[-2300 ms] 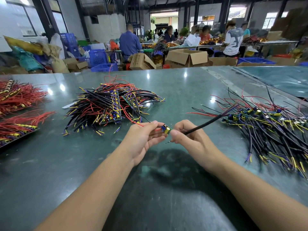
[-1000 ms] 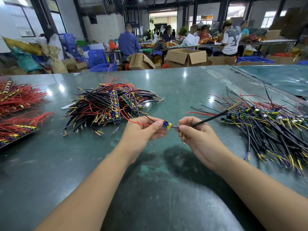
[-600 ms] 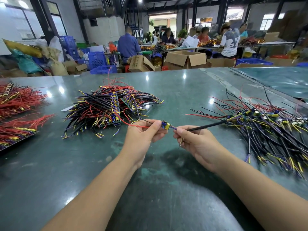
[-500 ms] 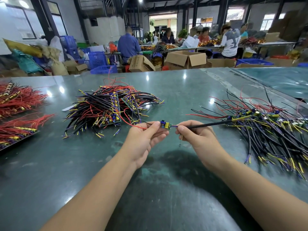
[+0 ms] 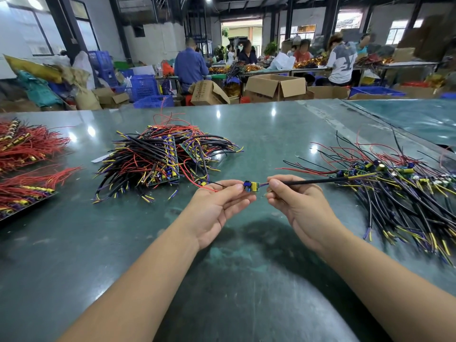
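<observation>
Blue and yellow parts sat on the small circuit board [image 5: 251,186], which the left grip [image 5: 217,208] pinched at its left end above the middle of the desk [image 5: 74,255]. Just beside the board, the right grip [image 5: 298,206] pinched the black wire [image 5: 315,181], whose far end reached the wire pile [image 5: 394,193] by the desk's right edge.

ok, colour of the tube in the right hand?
Black tube, pinched by the right hand; head view.
</observation>
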A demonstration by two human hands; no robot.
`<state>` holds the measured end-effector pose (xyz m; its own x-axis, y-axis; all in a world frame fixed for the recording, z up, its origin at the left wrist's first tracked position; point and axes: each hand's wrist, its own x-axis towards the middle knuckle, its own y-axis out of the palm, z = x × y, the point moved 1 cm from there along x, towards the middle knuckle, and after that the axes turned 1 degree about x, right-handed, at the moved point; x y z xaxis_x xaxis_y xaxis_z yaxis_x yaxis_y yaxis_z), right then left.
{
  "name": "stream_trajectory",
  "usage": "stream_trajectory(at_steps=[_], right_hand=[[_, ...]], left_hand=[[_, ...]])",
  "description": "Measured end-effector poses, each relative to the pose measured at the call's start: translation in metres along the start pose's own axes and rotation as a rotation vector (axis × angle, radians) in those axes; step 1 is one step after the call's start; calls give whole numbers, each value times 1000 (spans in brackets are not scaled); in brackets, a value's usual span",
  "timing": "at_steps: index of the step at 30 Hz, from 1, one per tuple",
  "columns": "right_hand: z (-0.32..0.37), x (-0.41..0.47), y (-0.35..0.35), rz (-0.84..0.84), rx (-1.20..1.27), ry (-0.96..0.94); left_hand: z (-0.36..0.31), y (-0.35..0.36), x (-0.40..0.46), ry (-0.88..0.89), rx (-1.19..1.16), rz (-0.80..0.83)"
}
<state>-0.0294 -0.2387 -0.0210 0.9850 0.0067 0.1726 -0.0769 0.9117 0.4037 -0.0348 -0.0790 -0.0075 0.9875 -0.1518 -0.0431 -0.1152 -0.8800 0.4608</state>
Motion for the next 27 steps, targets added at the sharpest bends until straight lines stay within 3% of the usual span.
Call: stream_trajectory(at_steps=[4,13,19,27], right_hand=[[2,-1,2,31,128,55],[-1,-3,3,78,108,81],[-5,-4,2,150,14,136],[-6,-3,2,103,-22,174]], left_hand=[[-1,1,-2,-8,103,32],[1,1,-5,16,234,126],[7,-2,-1,83,239,85],[7,-2,2,177,253,-2]])
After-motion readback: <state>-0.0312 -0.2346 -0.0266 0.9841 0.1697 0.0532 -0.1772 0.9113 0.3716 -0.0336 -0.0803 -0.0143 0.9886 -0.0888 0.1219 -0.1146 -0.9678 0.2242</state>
